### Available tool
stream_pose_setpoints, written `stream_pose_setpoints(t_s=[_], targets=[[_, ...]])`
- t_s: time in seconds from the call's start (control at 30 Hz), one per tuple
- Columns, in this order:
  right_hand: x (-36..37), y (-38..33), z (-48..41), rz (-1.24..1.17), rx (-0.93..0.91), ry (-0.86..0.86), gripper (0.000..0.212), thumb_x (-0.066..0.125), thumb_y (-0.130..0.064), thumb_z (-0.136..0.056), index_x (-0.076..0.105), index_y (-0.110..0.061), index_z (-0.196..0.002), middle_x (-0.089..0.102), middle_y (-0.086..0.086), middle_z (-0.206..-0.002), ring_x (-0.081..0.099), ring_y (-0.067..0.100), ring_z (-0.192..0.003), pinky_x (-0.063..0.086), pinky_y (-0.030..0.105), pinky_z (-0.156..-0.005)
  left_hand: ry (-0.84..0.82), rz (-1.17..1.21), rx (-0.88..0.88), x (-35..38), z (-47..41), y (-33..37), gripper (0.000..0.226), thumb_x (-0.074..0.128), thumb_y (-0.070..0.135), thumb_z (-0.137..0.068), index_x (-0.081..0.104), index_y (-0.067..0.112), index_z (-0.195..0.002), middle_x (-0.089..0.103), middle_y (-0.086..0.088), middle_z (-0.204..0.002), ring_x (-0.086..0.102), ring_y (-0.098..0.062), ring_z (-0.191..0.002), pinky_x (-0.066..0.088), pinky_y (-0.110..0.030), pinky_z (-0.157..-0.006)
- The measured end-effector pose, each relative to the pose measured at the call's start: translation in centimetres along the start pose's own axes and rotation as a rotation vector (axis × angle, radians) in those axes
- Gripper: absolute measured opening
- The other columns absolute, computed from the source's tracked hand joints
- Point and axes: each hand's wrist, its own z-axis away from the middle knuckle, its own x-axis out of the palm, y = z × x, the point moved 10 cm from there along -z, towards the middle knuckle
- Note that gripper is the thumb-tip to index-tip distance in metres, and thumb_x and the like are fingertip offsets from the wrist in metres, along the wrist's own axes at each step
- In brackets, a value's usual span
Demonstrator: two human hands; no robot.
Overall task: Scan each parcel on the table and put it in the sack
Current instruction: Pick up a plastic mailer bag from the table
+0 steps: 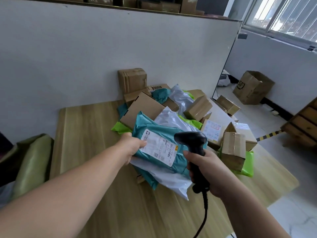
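— Which parcel is getting the attention?
— The teal mailer (pixel 154 127). The left hand (pixel 132 146) is gripping its left edge, and its white label (pixel 159 148) is facing up.

— And the scanner?
— The black scanner (pixel 192 140) is sitting in the right hand (pixel 205 172), its head hanging just over the mailer's right side. Its cord (pixel 205 212) is trailing down.

— The other parcels?
— They are lying heaped on the far right of the surface (pixel 96 152): brown boxes (pixel 142 109), lime-green bags (pixel 120 127), and a white bag (pixel 164 179) lying right under the teal one. One tall box (pixel 132 79) is standing on end at the back.

— The sack?
— The olive-green sack (pixel 32 162) is slumping beside the left edge.
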Motion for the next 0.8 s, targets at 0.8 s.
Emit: stream_pose_setpoints(t_s=[0.8], targets=[[-0.1,-6.1,-0.5,0.458,-0.102,-0.298,0.043,0.065,-0.053,-0.089,0.053,-0.012,-0.091,0.059,0.002,-0.061,0.052,0.018,-0.050,0.047,0.032,-0.053,-0.023,-0.126,0.170,-3.1,1.3,9.8,0.032,0.061,-0.004,-0.087,0.058,0.010,-0.115,0.068,-0.007,-0.087,0.066,-0.020,-0.069,0.051,-0.024,-0.041]])
